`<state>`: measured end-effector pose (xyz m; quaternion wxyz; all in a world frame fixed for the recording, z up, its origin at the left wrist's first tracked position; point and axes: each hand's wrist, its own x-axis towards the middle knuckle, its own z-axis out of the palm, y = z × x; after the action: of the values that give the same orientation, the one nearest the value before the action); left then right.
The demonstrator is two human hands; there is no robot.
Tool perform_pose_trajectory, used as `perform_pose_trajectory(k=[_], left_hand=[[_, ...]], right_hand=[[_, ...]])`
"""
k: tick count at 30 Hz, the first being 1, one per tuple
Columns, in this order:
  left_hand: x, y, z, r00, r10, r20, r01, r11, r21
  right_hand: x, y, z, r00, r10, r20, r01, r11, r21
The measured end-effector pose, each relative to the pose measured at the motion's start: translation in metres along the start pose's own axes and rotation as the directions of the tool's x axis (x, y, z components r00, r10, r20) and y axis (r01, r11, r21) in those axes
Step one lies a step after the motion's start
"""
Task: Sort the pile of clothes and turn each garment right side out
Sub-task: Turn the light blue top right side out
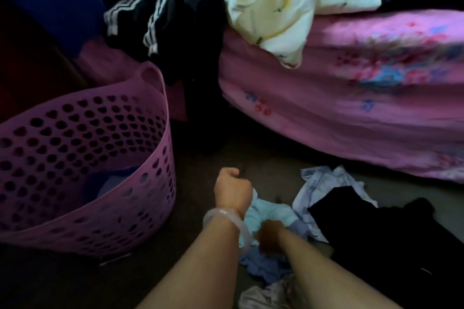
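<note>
A small pile of clothes lies on the dark floor in front of me. My left hand (232,189), with a clear bangle on its wrist, is curled in a fist and grips the upper edge of a pale blue garment (267,214). My right hand (270,236) sits lower, its fingers curled into the same pale blue cloth. A blue-violet garment (261,267) lies under my right forearm. A black garment (376,233) and a white patterned one (324,180) lie to the right.
A pink perforated laundry basket (82,158) stands at the left with some blue cloth at its bottom. A bed with a pink floral sheet (351,108) fills the right, heaped with black striped trousers (160,17) and cream garments (288,7).
</note>
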<state>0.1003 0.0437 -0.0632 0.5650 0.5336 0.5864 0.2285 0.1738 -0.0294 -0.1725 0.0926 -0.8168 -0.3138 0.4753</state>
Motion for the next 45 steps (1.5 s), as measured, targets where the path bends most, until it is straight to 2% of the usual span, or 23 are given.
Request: perform_pose_trajectory(k=[2,4,6,8,10,12,15,18,20,22,23,24,25,26,27,29,31,33,35,38,40,42,45], left_hand=[[0.003,-0.021,0.000,0.999,-0.007,-0.034,0.009,0.998,0.057],[0.006,-0.037,-0.005,0.997,-0.016,-0.078,0.026,0.990,0.136],[0.003,-0.045,-0.013,0.992,-0.084,-0.093,0.100,0.979,0.176],[0.000,-0.049,-0.021,0.981,-0.178,-0.074,0.186,0.973,0.135],[-0.005,-0.045,-0.027,0.967,-0.253,0.006,0.253,0.967,0.036],[-0.002,-0.045,-0.029,0.984,-0.147,0.105,0.149,0.989,-0.011],[-0.019,-0.021,-0.026,0.947,0.064,0.314,-0.085,0.995,0.053],[-0.048,0.016,-0.027,0.887,0.138,0.440,-0.054,0.978,-0.199],[-0.052,0.032,-0.031,0.907,0.114,0.406,0.055,0.922,-0.382],[-0.052,0.044,-0.039,0.936,0.062,0.347,0.100,0.897,-0.430],[-0.053,0.050,-0.044,0.943,0.054,0.329,0.095,0.902,-0.421],[-0.055,0.055,-0.048,0.944,0.059,0.326,0.083,0.911,-0.404],[-0.058,0.060,-0.050,0.937,0.061,0.344,0.082,0.919,-0.386],[-0.060,0.063,-0.052,0.928,0.054,0.368,0.097,0.920,-0.379],[-0.064,0.067,-0.051,0.913,0.042,0.407,0.125,0.918,-0.375],[-0.067,0.072,-0.049,0.885,0.040,0.463,0.143,0.924,-0.354],[-0.072,0.078,-0.044,0.860,0.066,0.506,0.125,0.934,-0.333],[-0.078,0.085,-0.043,0.818,0.081,0.569,0.126,0.941,-0.315],[-0.080,0.089,-0.047,0.780,0.124,0.613,0.094,0.946,-0.311],[-0.081,0.092,-0.057,0.707,0.246,0.663,-0.033,0.948,-0.316],[-0.081,0.087,-0.060,0.657,0.300,0.692,-0.077,0.939,-0.334],[-0.080,0.081,-0.061,0.695,0.303,0.652,-0.116,0.942,-0.314],[-0.077,0.078,-0.064,0.776,0.304,0.552,-0.200,0.949,-0.242]], right_hand=[[-0.001,-0.001,-0.009,0.994,0.006,-0.107,0.011,0.988,0.156],[-0.006,-0.009,-0.025,0.960,-0.076,-0.268,0.143,0.960,0.239],[-0.017,-0.020,-0.047,0.932,-0.073,-0.354,0.259,0.819,0.512],[-0.035,-0.035,-0.068,0.924,-0.058,-0.378,0.336,0.597,0.729],[-0.055,-0.049,-0.089,0.938,-0.099,-0.334,0.346,0.377,0.859],[-0.078,-0.059,-0.107,0.953,-0.218,-0.213,0.256,0.193,0.947],[-0.114,-0.065,-0.124,0.917,-0.384,-0.105,0.180,0.163,0.970],[-0.135,-0.057,-0.141,0.882,-0.463,-0.086,0.161,0.124,0.979],[-0.141,-0.048,-0.151,0.869,-0.486,-0.097,0.176,0.120,0.977],[-0.140,-0.039,-0.157,0.902,-0.383,-0.200,0.268,0.133,0.954],[-0.137,-0.034,-0.158,0.916,-0.291,-0.277,0.344,0.210,0.915],[-0.135,-0.029,-0.157,0.907,-0.216,-0.362,0.419,0.368,0.830],[-0.134,-0.026,-0.156,0.883,-0.153,-0.444,0.447,0.562,0.696],[-0.136,-0.025,-0.154,0.847,-0.113,-0.519,0.436,0.707,0.557],[-0.138,-0.026,-0.153,0.817,-0.122,-0.563,0.432,0.777,0.458],[-0.151,-0.037,-0.151,0.786,-0.333,-0.521,0.556,0.750,0.359],[-0.169,-0.052,-0.149,0.736,-0.593,-0.327,0.674,0.688,0.269],[-0.180,-0.064,-0.143,0.688,-0.708,-0.160,0.725,0.683,0.091],[-0.180,-0.071,-0.139,0.647,-0.731,-0.217,0.745,0.667,-0.024],[-0.175,-0.073,-0.137,0.607,-0.682,-0.407,0.761,0.647,0.052],[-0.172,-0.073,-0.137,0.633,-0.584,-0.508,0.724,0.680,0.120],[-0.172,-0.072,-0.138,0.688,-0.517,-0.509,0.697,0.665,0.267],[-0.175,-0.070,-0.142,0.774,-0.522,-0.359,0.633,0.652,0.417]])
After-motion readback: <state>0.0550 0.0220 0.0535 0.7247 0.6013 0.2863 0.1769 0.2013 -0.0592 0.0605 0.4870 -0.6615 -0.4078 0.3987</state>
